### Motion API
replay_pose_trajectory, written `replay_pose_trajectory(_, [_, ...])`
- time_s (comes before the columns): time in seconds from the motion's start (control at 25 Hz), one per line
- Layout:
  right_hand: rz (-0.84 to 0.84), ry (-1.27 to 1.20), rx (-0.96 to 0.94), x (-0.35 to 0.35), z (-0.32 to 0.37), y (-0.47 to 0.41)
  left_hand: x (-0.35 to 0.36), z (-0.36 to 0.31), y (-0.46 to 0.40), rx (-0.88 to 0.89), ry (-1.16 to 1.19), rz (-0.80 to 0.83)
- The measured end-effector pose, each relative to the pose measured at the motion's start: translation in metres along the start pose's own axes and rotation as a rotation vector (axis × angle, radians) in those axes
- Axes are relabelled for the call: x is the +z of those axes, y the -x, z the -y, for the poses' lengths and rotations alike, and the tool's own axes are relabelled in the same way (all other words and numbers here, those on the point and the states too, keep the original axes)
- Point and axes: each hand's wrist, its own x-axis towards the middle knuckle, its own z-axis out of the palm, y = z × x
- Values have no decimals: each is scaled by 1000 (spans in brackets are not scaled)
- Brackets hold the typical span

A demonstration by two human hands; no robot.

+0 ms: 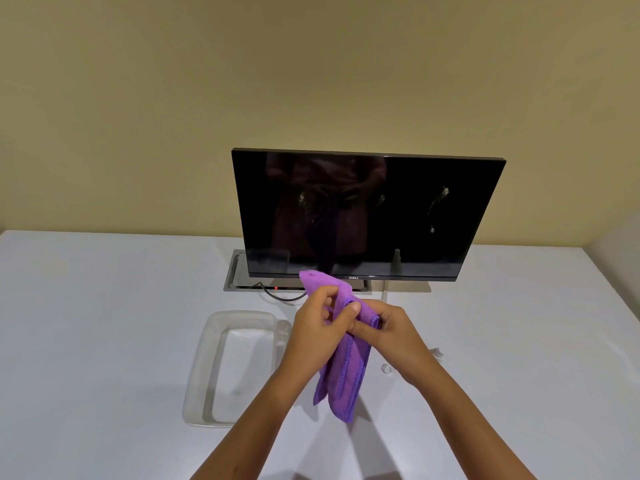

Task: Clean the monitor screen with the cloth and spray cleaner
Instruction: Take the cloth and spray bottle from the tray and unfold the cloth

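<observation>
Holding the cloth before the spotted screen

We grip the purple cloth [341,355] with both hands above the table [104,323]: left hand [317,327] pinching its upper fold, right hand [388,332] curled round its edge. Beyond it stands the monitor [367,213], pale flecks on its screen. Our right forearm hides most of a small clear object [438,352]; we cannot identify it. A clear tray [207,358] lies left.

A white table [104,306] carries everything. A dark monitor [367,216] stands at its back, over a grey recessed cable box [235,271] from which a black cable [277,295] loops out. A clear plastic tray [207,368] lies nearer, left of centre. Two small clear bits [385,368] lie to the right.
</observation>
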Motion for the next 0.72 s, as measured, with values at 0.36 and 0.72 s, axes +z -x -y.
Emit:
replay_pose_trajectory(0.36, [-366,26,-40,-5,2,-7,-26,2,-14,40,34,-88])
replay_pose_trajectory(0.72, [-585,428,-111,-24,4,-11,-59,4,-26,156,-230,-159])
